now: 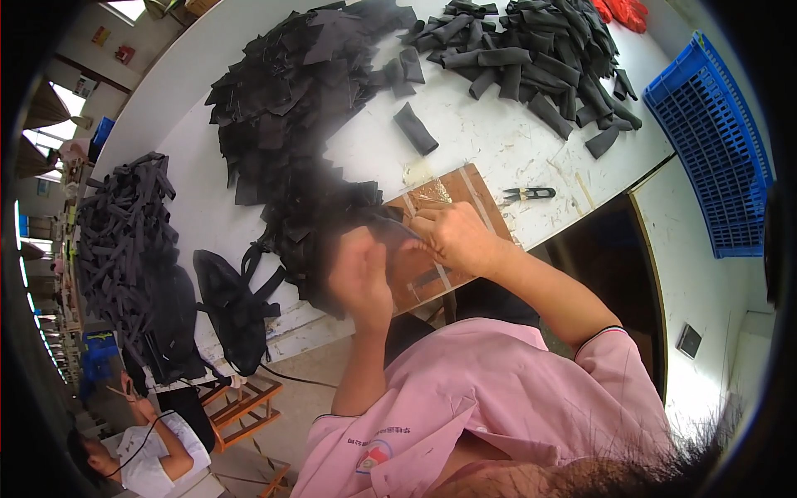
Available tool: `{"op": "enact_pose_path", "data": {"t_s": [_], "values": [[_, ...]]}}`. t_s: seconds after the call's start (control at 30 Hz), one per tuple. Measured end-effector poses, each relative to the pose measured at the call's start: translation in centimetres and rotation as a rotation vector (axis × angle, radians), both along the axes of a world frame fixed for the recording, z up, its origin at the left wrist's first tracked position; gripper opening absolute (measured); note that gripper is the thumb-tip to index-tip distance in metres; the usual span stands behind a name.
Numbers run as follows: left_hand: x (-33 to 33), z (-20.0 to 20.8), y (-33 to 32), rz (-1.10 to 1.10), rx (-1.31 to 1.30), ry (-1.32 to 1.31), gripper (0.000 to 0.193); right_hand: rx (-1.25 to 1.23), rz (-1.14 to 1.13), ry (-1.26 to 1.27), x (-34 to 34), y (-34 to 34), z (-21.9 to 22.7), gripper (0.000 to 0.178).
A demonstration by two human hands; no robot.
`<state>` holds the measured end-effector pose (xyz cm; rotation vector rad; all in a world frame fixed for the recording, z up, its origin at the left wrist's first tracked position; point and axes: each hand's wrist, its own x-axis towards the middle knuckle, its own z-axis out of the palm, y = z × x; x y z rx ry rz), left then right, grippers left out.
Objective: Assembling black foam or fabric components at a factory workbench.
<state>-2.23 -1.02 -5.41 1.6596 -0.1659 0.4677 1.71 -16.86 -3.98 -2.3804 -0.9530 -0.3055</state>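
Observation:
My right hand [461, 240] is closed over the brown board [477, 197], with its fingers pinching the edge of a dark fabric piece [393, 231]. Beside it, to the left, my left hand [362, 272] is at the near side of the same fabric; motion smears its fingers, so I cannot tell their grip. A heap of flat black fabric pieces [282, 87] spreads away from my left hand toward the far side of the white table [363, 148]. One folded fabric tube [415, 129] lies alone beyond the board.
Small thread snips [530, 194] lie right of the board. Farther back is a pile of fabric tubes [540, 62], with a blue crate [710, 145] at right. Black strips [124, 257] and a strapped black item [234, 311] lie left. Another person [154, 452] sits lower left near a wooden stool [245, 408].

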Motion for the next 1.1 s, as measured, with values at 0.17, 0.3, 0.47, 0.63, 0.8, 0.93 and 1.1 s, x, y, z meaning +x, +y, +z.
{"op": "enact_pose_path", "data": {"t_s": [0.17,0.3,0.47,0.63,0.8,0.93,1.1], "values": [[2.3,3.9,-1.7,-0.325,-0.576,0.185,0.019,0.082,-0.025,0.049,0.2,-0.1,0.2,0.023],[2.8,5.2,-1.9,-0.430,-0.265,0.190,0.009,0.165,-0.020,0.061,-0.1,-0.5,0.6,0.023],[2.7,4.5,-2.1,-0.287,0.005,0.222,0.010,0.358,-0.005,0.214,0.0,0.1,-2.2,0.021],[2.2,4.0,-2.3,-0.281,0.045,0.157,0.011,0.522,0.075,0.273,-0.3,0.3,-4.1,0.022],[2.2,4.5,-1.5,-0.313,-0.362,-0.019,0.019,0.251,0.022,0.212,0.5,0.0,-1.2,0.027],[1.6,4.5,-0.3,-0.281,-0.642,-0.022,0.014,0.146,0.039,0.180,0.4,-0.1,2.2,0.033],[1.3,2.9,-0.1,-0.343,-0.879,0.167,0.014,0.088,0.018,0.127,0.3,0.4,-0.8,0.033]]}}
